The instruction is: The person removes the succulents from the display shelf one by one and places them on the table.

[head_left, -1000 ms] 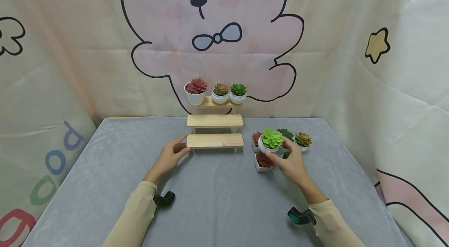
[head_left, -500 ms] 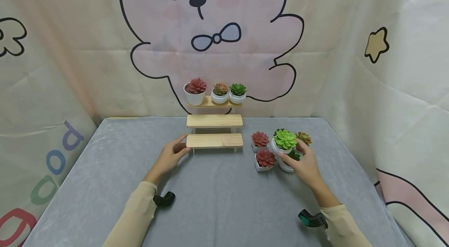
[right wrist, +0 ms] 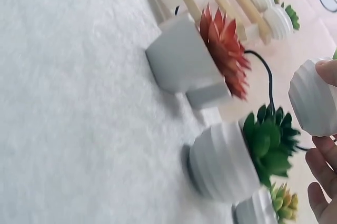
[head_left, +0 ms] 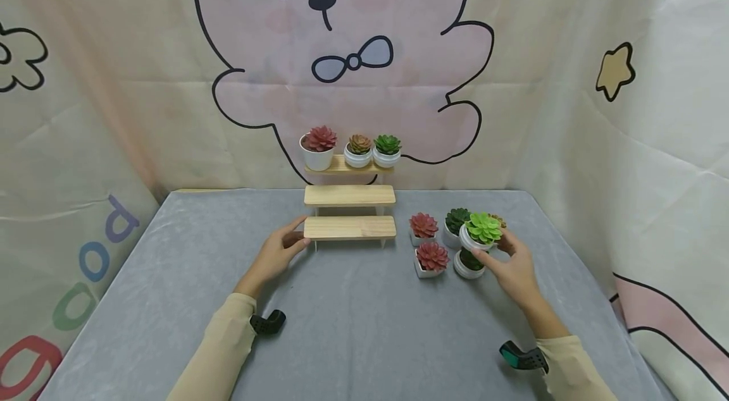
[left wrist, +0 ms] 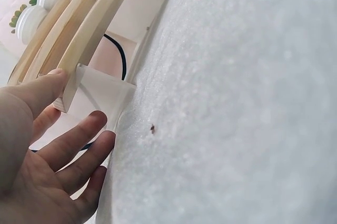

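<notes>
A bright green succulent (head_left: 483,228) in a ribbed white pot (right wrist: 311,100) is held up by my right hand (head_left: 515,268), thumb and fingers gripping the pot. It hangs above other potted succulents at the right of the table. Beneath it, a dark green succulent (right wrist: 266,142) stands in a white pot. My left hand (head_left: 277,257) is at the left end of a three-step wooden shelf stand (head_left: 350,228). Thumb and index finger pinch the lowest board's corner (left wrist: 64,100), while the other fingers stretch loosely below it.
Three potted succulents (head_left: 359,145) line the top step. Two red succulents (head_left: 431,257) in square pots stand left of my right hand. Behind are another dark green one (head_left: 457,219) and a partly hidden yellowish one (head_left: 500,221). A printed cloth (head_left: 541,85) hangs behind the grey table (head_left: 353,325).
My right hand has carried the bright green succulent to the right, away from above the red succulents and over the dark green one. My left hand stays at the shelf stand.
</notes>
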Available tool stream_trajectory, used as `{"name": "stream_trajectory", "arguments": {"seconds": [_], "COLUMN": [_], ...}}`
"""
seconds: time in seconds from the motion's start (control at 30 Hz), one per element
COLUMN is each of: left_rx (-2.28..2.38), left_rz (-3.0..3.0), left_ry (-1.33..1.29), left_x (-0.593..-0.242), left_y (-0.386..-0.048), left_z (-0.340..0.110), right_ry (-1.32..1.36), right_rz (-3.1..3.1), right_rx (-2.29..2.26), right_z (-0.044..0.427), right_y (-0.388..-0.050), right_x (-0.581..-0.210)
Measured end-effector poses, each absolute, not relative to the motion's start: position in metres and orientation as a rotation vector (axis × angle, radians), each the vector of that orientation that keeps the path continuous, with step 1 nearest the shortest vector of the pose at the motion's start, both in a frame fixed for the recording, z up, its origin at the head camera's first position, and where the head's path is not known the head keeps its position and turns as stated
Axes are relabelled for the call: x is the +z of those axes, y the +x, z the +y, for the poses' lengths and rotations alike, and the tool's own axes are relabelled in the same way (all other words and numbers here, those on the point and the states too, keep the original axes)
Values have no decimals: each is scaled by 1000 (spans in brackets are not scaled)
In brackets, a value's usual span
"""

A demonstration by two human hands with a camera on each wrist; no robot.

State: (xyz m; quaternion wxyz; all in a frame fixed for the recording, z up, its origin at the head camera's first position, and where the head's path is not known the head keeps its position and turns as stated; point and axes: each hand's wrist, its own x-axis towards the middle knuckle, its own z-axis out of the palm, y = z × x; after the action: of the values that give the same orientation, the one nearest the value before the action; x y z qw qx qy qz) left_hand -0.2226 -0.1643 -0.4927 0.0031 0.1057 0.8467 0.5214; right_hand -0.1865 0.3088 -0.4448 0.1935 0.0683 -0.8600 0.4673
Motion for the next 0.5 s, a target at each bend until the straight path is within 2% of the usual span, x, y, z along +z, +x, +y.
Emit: {"name": "stream_trajectory", "arguments": {"seconds": [0.5], "left_rx": [1667], "left_rz": [2661], "left_ry": [358], "left_x": [-496], "left_y": [-223], "left_z": [-164], "right_ry": [166], "right_rz": [-2451], "right_rx": [1288], "right_z": [347], "right_y": [-179], "right_x": [-458]}}
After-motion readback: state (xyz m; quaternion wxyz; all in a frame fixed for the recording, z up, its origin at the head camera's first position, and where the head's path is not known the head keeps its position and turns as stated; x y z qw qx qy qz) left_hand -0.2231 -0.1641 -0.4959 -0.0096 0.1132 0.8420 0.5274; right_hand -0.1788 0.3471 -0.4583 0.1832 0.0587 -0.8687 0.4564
